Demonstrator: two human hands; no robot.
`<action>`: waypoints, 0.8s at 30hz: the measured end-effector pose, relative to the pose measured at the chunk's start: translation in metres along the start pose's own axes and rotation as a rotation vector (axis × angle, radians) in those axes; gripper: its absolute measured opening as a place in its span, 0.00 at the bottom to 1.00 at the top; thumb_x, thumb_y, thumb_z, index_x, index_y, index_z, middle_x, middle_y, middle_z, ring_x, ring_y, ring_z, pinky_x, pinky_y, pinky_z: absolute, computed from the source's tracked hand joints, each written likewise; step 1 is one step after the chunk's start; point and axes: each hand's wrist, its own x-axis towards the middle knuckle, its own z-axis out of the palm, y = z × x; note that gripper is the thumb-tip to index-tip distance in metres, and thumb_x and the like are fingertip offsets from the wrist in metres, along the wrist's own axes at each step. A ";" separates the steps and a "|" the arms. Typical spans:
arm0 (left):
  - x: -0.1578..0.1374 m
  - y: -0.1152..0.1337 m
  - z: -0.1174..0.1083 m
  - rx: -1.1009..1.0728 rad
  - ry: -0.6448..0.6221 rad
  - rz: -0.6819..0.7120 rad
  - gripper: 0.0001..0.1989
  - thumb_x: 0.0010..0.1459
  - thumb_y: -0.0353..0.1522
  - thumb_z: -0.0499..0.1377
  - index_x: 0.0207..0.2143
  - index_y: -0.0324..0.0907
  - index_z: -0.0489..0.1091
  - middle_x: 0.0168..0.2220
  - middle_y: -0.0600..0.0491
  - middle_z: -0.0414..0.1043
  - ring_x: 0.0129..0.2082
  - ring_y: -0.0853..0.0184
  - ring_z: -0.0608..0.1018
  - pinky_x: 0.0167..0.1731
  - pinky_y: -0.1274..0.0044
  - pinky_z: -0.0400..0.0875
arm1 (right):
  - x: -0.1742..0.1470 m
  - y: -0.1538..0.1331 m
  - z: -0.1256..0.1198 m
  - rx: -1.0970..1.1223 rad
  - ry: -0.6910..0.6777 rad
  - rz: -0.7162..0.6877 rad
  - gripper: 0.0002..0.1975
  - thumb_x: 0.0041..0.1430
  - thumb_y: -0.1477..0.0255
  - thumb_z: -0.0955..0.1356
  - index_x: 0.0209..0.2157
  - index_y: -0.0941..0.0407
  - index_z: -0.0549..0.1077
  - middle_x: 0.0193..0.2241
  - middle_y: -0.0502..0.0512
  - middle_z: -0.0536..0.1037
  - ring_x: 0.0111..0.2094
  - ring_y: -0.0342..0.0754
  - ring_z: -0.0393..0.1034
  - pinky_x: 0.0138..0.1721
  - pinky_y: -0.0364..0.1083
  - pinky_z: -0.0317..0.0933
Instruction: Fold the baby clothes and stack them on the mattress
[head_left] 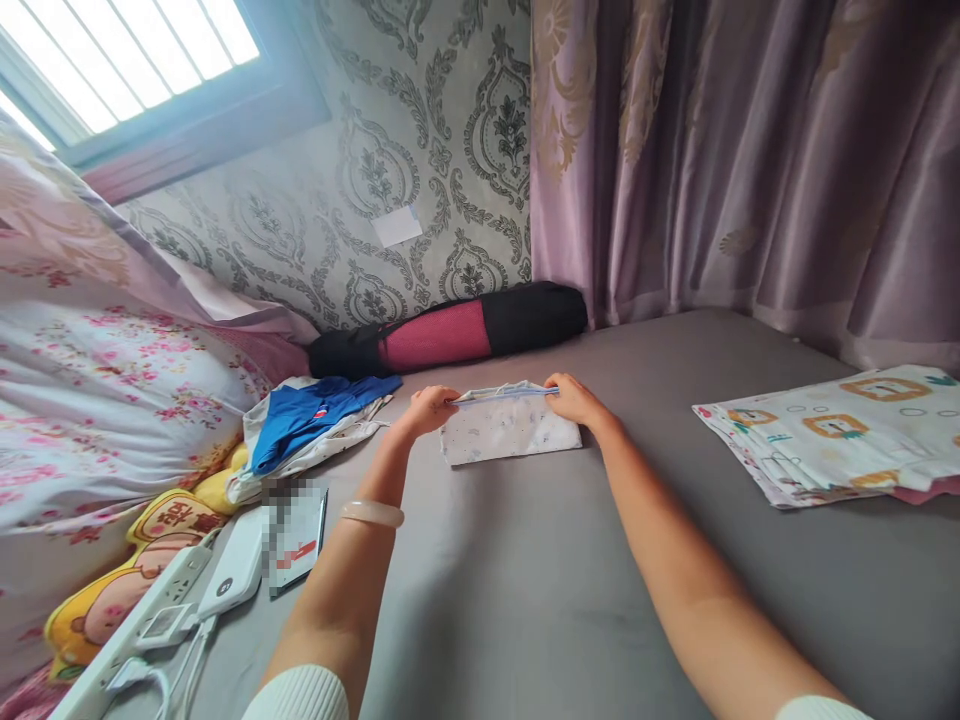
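Note:
Both arms reach forward over a grey sheet-covered surface. A small white cloth with a faint print and a blue edge hangs folded between my hands. My left hand pinches its upper left corner. At the upper right corner, my right hand grips the same blue edge. The cloth's lower edge is close to the sheet; I cannot tell whether it touches. A pale bangle circles my left forearm.
At right lies a stack of folded printed cloths. A black and red long bag lies along the wall. Left are blue clothing, a tablet-like device, a white power bank, a power strip and a yellow plush.

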 end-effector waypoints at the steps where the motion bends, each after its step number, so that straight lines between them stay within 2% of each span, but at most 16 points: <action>1: -0.002 -0.002 -0.004 -0.056 -0.016 0.017 0.15 0.53 0.35 0.55 0.40 0.41 0.75 0.35 0.52 0.76 0.37 0.63 0.74 0.40 0.75 0.67 | -0.002 -0.002 -0.008 0.045 -0.017 -0.018 0.12 0.56 0.76 0.63 0.41 0.56 0.72 0.43 0.55 0.76 0.44 0.48 0.68 0.42 0.42 0.58; 4: -0.008 -0.004 -0.017 -0.214 -0.087 0.056 0.19 0.50 0.40 0.57 0.39 0.38 0.75 0.30 0.54 0.74 0.30 0.67 0.72 0.30 0.79 0.66 | -0.009 -0.005 -0.030 0.116 -0.021 -0.066 0.09 0.54 0.75 0.65 0.37 0.55 0.74 0.37 0.52 0.78 0.39 0.45 0.70 0.38 0.40 0.58; 6: -0.011 -0.001 -0.026 -0.285 -0.125 0.078 0.21 0.49 0.42 0.57 0.40 0.37 0.75 0.30 0.54 0.73 0.28 0.69 0.70 0.27 0.80 0.65 | -0.013 -0.005 -0.039 0.130 0.003 -0.103 0.08 0.53 0.74 0.66 0.36 0.55 0.74 0.36 0.51 0.78 0.38 0.45 0.70 0.37 0.40 0.58; 9: -0.012 0.003 -0.034 -0.341 -0.150 0.122 0.22 0.50 0.43 0.58 0.41 0.37 0.74 0.33 0.54 0.74 0.30 0.69 0.71 0.30 0.79 0.66 | -0.017 -0.003 -0.048 0.159 0.038 -0.141 0.10 0.54 0.73 0.66 0.39 0.55 0.75 0.39 0.52 0.79 0.41 0.46 0.71 0.39 0.41 0.60; 12: -0.007 0.004 -0.033 -0.360 -0.139 0.147 0.23 0.50 0.44 0.58 0.42 0.37 0.74 0.34 0.53 0.75 0.32 0.67 0.73 0.34 0.77 0.68 | -0.018 -0.002 -0.051 0.180 0.060 -0.166 0.14 0.56 0.74 0.66 0.44 0.54 0.75 0.44 0.52 0.78 0.46 0.47 0.71 0.46 0.43 0.60; 15: 0.001 0.003 -0.025 -0.294 -0.040 0.141 0.21 0.51 0.43 0.58 0.41 0.37 0.74 0.34 0.52 0.76 0.34 0.64 0.75 0.38 0.74 0.69 | -0.019 -0.003 -0.053 0.143 0.081 -0.189 0.15 0.57 0.75 0.65 0.45 0.54 0.76 0.45 0.53 0.79 0.48 0.49 0.70 0.49 0.45 0.59; 17: 0.005 0.003 -0.019 -0.179 0.075 0.112 0.17 0.52 0.39 0.58 0.41 0.40 0.75 0.36 0.52 0.77 0.36 0.63 0.75 0.45 0.70 0.67 | -0.019 -0.004 -0.052 0.108 0.110 -0.186 0.14 0.58 0.74 0.65 0.44 0.53 0.77 0.43 0.53 0.79 0.46 0.49 0.71 0.47 0.45 0.60; 19: 0.008 0.004 -0.012 -0.046 0.205 0.069 0.13 0.55 0.35 0.56 0.41 0.44 0.75 0.37 0.53 0.78 0.39 0.62 0.76 0.54 0.62 0.59 | -0.017 -0.005 -0.049 0.075 0.162 -0.184 0.13 0.58 0.75 0.64 0.44 0.53 0.77 0.43 0.53 0.79 0.44 0.50 0.71 0.47 0.46 0.60; 21: 0.008 0.005 -0.004 0.056 0.334 0.046 0.12 0.57 0.32 0.54 0.41 0.47 0.75 0.39 0.53 0.78 0.42 0.61 0.75 0.59 0.56 0.48 | -0.015 -0.005 -0.045 0.034 0.220 -0.201 0.14 0.59 0.76 0.64 0.44 0.53 0.76 0.43 0.53 0.79 0.45 0.50 0.69 0.48 0.46 0.60; 24: 0.005 0.004 0.010 0.120 0.463 0.078 0.14 0.59 0.29 0.51 0.42 0.49 0.74 0.41 0.53 0.78 0.47 0.61 0.74 0.61 0.56 0.40 | -0.013 -0.007 -0.037 -0.038 0.261 -0.231 0.15 0.58 0.79 0.62 0.42 0.54 0.76 0.43 0.54 0.78 0.46 0.50 0.67 0.48 0.46 0.58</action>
